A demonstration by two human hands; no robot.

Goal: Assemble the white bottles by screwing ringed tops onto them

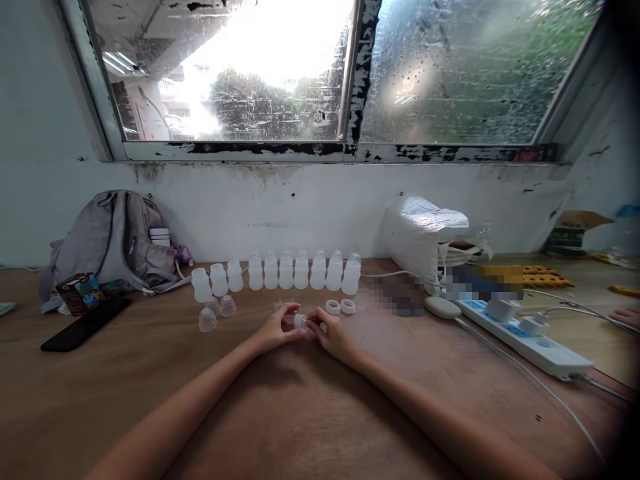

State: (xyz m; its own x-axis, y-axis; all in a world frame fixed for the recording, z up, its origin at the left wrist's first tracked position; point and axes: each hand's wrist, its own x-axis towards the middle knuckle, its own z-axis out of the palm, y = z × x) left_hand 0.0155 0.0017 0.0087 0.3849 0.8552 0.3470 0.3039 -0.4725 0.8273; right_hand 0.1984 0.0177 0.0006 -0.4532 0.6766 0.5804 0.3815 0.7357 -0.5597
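Near the middle of the table, my left hand [274, 330] holds a small white ring-like piece [300, 321] between thumb and fingers. My right hand [330, 330] meets it from the right, its fingertips pinched at the piece's right side. Two white rings [333, 307] lie just behind my right hand. Behind both hands stands a row of several translucent bottles [286, 272]; those at the right have clear caps on top, while the ones at the left [201, 287] have none. Clear dome caps [207, 320] rest on the table left of my left hand. Something small and clear lies behind my left fingers.
At the left are a grey backpack [117, 240], a small box [83, 293] and a black phone [85, 327]. A white bag [415, 233], a power strip [530, 340] with cables and a white oval device [443, 307] are at the right. Another person's hand [625, 317] shows far right.
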